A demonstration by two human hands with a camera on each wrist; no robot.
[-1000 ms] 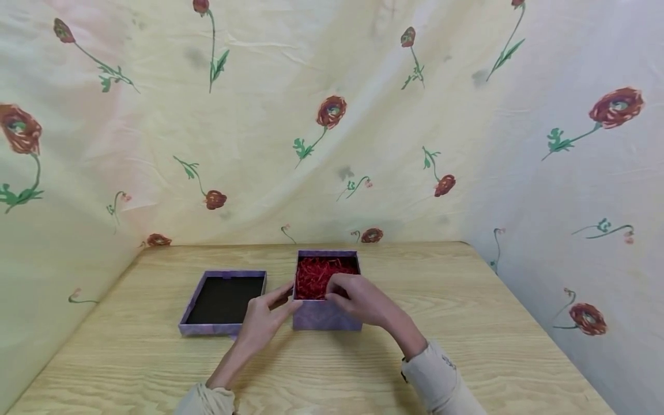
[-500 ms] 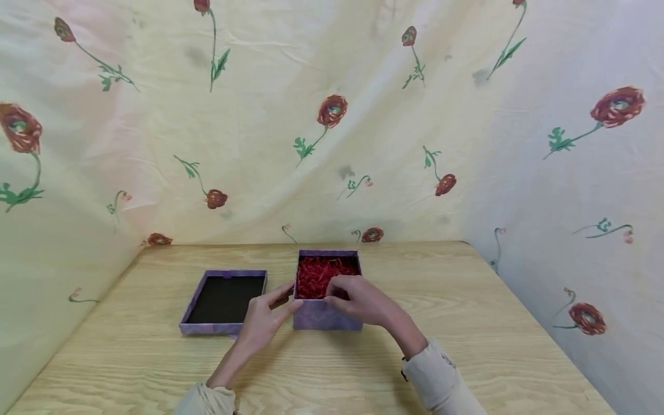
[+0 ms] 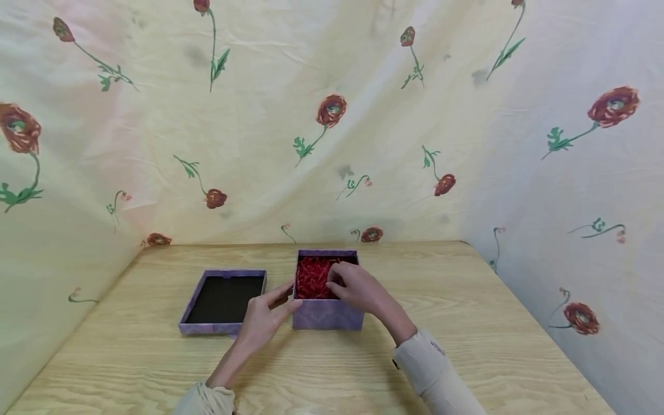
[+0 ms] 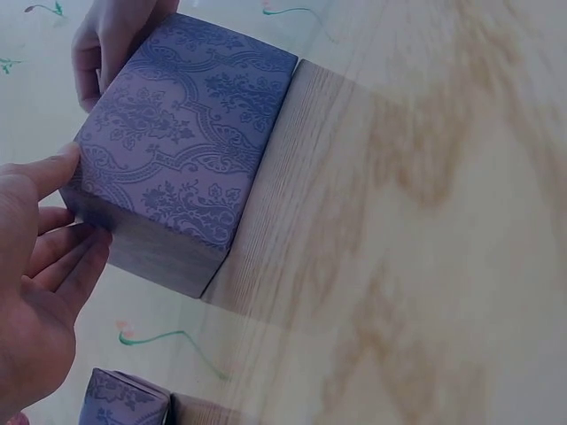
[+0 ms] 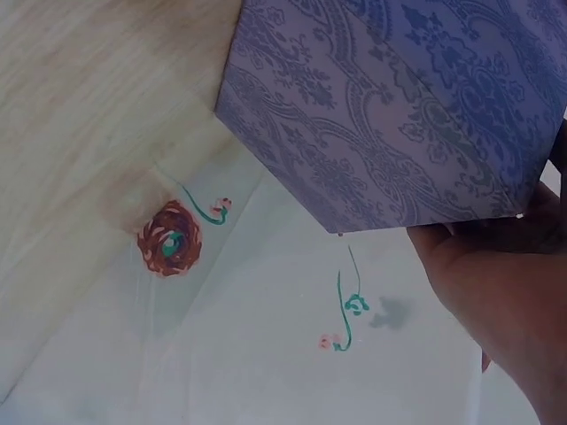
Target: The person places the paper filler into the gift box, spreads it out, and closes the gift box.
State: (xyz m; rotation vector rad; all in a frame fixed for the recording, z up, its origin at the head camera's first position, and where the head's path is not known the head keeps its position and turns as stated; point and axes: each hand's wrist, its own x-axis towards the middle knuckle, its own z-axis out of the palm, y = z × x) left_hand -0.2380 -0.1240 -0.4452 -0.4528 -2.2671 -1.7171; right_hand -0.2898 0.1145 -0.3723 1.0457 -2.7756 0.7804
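A purple patterned box stands on the table, filled with red shredded paper. My left hand holds its near left corner, thumb at the front and fingers along the left side; the left wrist view shows this hand against the box. Over the box's right half, my right hand reaches in with curled fingers and pinches at the paper. Its fingertips are partly hidden. In the right wrist view, the box wall covers the fingers of this hand.
Left of the box lies a matching purple lid, its black inside facing up, close beside my left forearm. The wood-grain table ends at a flowered cloth at the back and sides.
My right hand has shifted slightly away from me, farther over the shredded paper, and its forearm has moved a little left. The left hand, box and lid stay put.
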